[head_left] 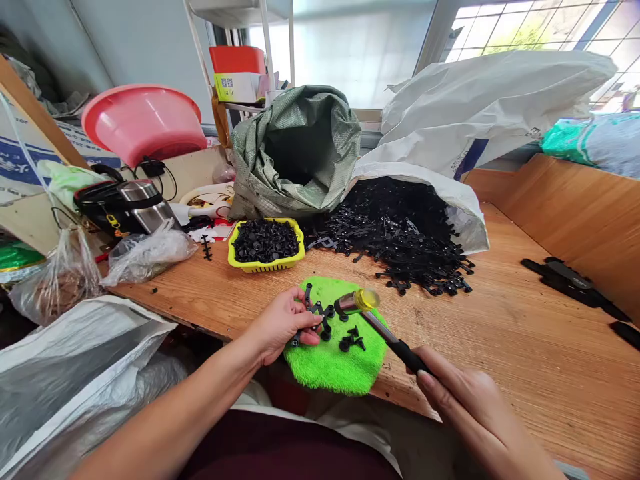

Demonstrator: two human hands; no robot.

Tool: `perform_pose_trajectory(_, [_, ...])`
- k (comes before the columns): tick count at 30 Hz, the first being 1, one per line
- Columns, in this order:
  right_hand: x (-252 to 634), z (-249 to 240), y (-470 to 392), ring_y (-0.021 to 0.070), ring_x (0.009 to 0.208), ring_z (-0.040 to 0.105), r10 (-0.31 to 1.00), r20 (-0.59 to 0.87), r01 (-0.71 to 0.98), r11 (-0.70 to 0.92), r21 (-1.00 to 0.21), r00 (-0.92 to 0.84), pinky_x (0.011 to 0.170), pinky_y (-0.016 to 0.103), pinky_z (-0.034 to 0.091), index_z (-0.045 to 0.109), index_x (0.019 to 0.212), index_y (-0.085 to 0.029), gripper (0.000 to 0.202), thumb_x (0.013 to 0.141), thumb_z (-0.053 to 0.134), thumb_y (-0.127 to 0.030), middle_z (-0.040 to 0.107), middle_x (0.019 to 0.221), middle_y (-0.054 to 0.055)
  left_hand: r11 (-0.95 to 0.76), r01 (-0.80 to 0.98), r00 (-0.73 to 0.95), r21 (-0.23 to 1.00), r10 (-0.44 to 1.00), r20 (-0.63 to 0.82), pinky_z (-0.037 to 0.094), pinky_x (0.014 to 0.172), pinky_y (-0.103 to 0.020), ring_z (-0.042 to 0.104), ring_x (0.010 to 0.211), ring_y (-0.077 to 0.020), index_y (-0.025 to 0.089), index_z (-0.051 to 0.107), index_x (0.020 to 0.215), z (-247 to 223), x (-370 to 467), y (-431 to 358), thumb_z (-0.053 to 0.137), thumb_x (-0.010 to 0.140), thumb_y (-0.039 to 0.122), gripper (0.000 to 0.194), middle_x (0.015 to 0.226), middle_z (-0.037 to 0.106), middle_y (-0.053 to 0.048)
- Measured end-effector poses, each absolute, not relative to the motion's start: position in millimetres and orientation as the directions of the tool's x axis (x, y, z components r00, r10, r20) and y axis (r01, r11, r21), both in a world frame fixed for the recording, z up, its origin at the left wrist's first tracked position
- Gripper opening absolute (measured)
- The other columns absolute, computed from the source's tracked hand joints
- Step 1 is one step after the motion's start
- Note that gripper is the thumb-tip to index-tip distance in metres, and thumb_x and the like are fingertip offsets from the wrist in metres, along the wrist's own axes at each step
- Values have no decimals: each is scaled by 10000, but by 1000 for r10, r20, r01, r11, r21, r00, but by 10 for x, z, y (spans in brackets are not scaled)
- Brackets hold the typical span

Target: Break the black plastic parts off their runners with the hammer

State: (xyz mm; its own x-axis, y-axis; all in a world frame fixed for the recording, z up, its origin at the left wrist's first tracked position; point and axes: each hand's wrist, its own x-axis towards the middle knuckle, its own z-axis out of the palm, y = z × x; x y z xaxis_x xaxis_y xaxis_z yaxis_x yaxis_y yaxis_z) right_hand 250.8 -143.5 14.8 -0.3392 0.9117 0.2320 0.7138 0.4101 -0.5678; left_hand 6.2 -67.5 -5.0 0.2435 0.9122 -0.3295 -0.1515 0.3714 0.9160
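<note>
Over cloth [333, 368], the curled left hand [284, 325] pinches (seemingly) a black strip [317, 307].

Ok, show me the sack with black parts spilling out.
The white sack right of the grey-green sack; from it alone black parts spill onto the table.

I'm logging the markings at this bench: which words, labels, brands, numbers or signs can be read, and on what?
White sack by the window: perhaps "E"; the rest is unclear.
Carton at far left: print, too blurred to read.
White-and-yellow box: a QR code, no readable words.
Black item at far right: a pale mark, too small to read.
Hammer: none visible.
</note>
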Motion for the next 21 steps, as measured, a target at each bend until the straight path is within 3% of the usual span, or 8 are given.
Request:
perform_pose_trajectory(4, [2490,176,-1442,175,463,537,896,316,771,434,-465,-313,461,276,366,522,972,-217,304,944,270,-384,537,539,-15,358,-130,251,925,914,-318,449,377,-142,521,383,-59,154,454,813,-31,64,-669,732,577,187,366,532,573,44])
perform_pose_trajectory(9, [2497,137,-1398,202,402,537,863,169,838,504,-207,-477,405,290,305,470,797,-246,248,932,275,-318,526,470,-22,350,-128,247,928,917,-312,403,332,-126,494,342,-50,165,439,766,-23,67,-664,745,551,206,377,521,559,59])
perform_pose_trajectory(15, [2505,157,-1460,210,447,575,872,219,839,484,-250,-438,435,291,329,483,931,-245,233,937,255,-293,572,516,-6,328,-106,249,939,923,-295,418,352,-140,500,350,-56,170,443,775,-52,53,-659,721,563,199,351,510,557,56])
perform_pose_trajectory(18, [2462,116,-1461,210,433,567,846,168,821,532,-207,-506,410,293,317,497,880,-239,232,930,272,-266,576,514,-8,285,-88,230,955,938,-259,362,315,-124,466,317,-51,177,429,757,-47,59,-665,714,558,206,349,470,517,81])
perform_pose_trajectory(21, [2466,113,-1453,202,443,562,859,223,819,508,-266,-461,431,290,339,507,903,-237,252,939,263,-291,570,521,-10,255,-70,218,964,947,-235,278,289,-102,451,313,-42,174,437,763,-26,67,-670,698,566,191,327,474,521,78])
